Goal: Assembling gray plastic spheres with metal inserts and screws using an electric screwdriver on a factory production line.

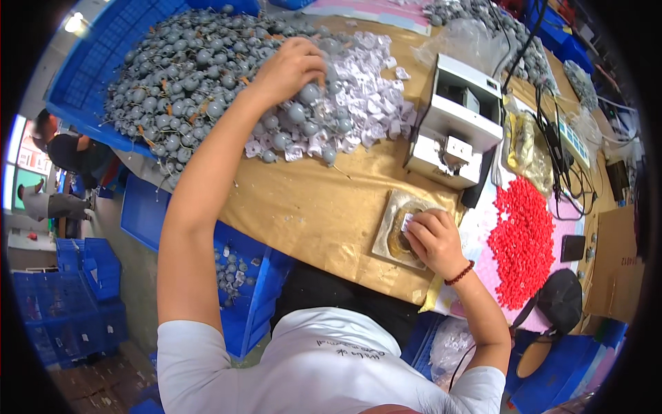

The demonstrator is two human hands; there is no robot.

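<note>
Pale T-shirt with dark printed lettering, at a wrinkled, glossy brown workbench.
Far left spreads a heap of smooth round grey balls; beside its right side lie flat white pieces with small dark marks too tiny to read. Farther right come a boxy white machine, a grainy heap of red bits and, at the right edge, a printed brown carton. Near the bench's front edge sits a squarish grey block with a rounded amber-brown middle. Left hand curls over the grey heap, grip unclear; right hand's bent fingers touch a small white tag over the block, whether pinched or pressed I cannot tell.
</note>
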